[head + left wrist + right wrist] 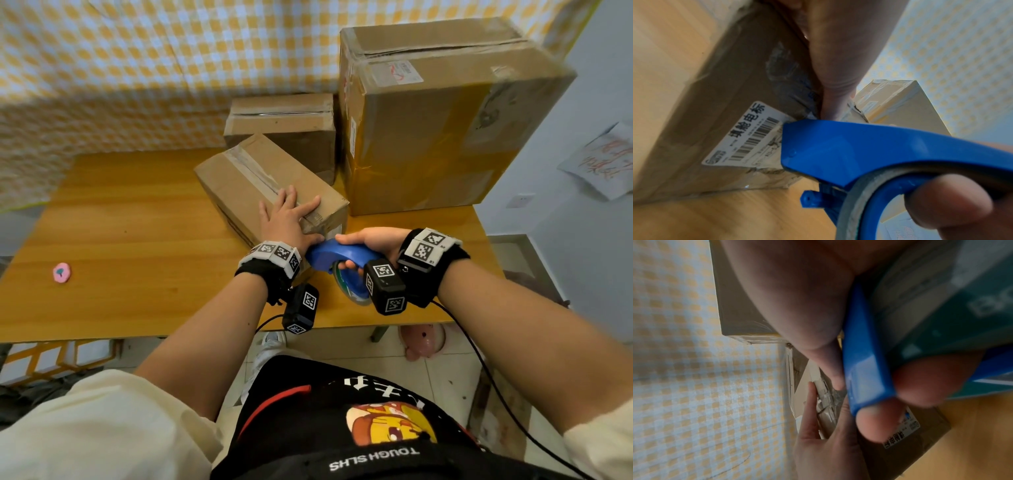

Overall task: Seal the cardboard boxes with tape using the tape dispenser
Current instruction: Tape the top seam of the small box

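Observation:
A small cardboard box [239,178] lies at an angle on the wooden table [137,222], with old tape along its top seam. My left hand [287,212] lies flat on its near end, fingers straight. My right hand [370,243] grips the blue tape dispenser [342,253] by its handle, its nose at the box's near end face. In the left wrist view the dispenser [838,154] sits against the box [725,97] by a white barcode label [748,138]. In the right wrist view my fingers wrap the blue dispenser [865,356].
A large taped box [428,120] stands at the back right, a medium box [284,126] behind the small one. A small pink object [61,272] lies at the table's left. A yellow checked cloth [137,68] hangs behind. A pink stool [424,339] sits under the table.

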